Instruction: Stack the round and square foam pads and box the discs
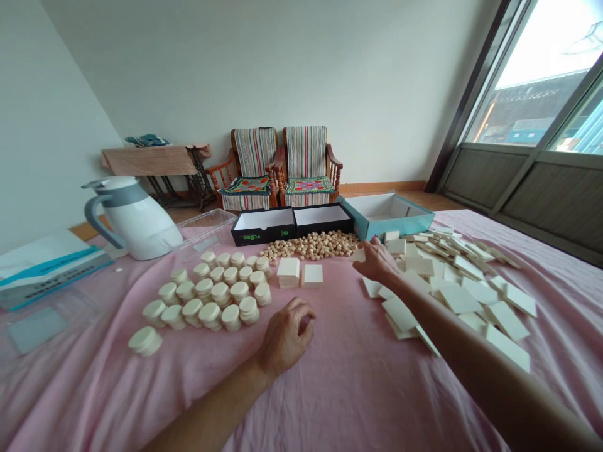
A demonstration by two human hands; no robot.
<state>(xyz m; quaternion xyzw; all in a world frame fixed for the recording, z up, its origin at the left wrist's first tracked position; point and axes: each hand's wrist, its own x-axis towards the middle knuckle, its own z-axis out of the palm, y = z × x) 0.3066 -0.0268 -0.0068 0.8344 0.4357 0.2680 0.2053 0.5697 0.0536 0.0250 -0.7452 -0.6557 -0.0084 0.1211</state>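
My right hand reaches forward over the pink cloth and pinches a cream square tile at the edge of a loose spread of tiles. My left hand rests on the cloth with its fingers curled in; nothing shows inside it. Two short stacks of square tiles stand just beyond the left hand. Several stacks of cream round discs sit to the left. A heap of small wooden beads lies behind the tile stacks.
Two black open boxes and a teal open box line the table's far side. A white jug stands at the back left, beside a clear plastic tray and papers. Chairs stand against the wall.
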